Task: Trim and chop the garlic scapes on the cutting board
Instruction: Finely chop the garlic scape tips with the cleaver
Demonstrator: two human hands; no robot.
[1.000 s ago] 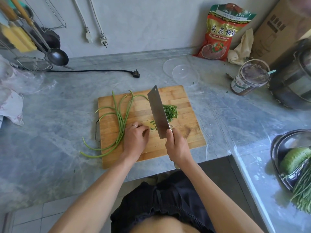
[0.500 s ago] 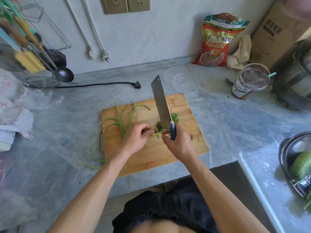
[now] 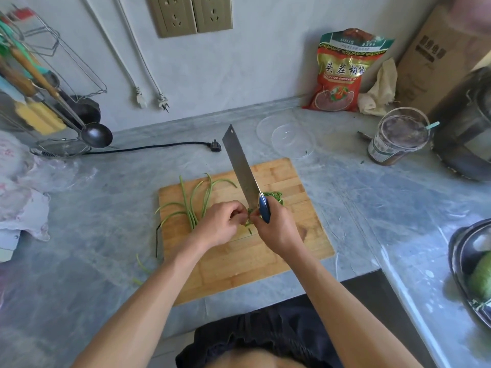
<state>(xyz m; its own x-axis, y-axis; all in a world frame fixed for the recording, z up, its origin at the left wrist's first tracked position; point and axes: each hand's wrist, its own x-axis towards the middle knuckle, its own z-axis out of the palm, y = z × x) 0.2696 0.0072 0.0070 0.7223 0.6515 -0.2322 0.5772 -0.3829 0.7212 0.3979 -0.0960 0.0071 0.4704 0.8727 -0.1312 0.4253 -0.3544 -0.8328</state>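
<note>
Nearest me, my left hand (image 3: 221,225) is curled tight, fingertips pinching a small tuft of green bits where it meets my right hand (image 3: 276,229). The right is closed round the blue handle of the cleaver (image 3: 240,168), whose blade is lifted off the cutting board (image 3: 265,251) and points away toward the wall. Just past my left knuckles lie the uncut garlic scapes (image 3: 192,205), to the left of the blade, their long axes running roughly front to back, almost parallel to the cleaver. I judge the next cut needs them turned across the blade, and the left hand is the nearer one. Right of the blade sits the chopped pile (image 3: 276,196). A couple of strays lie on the desk (image 3: 93,235) off the board's near-left corner.
</note>
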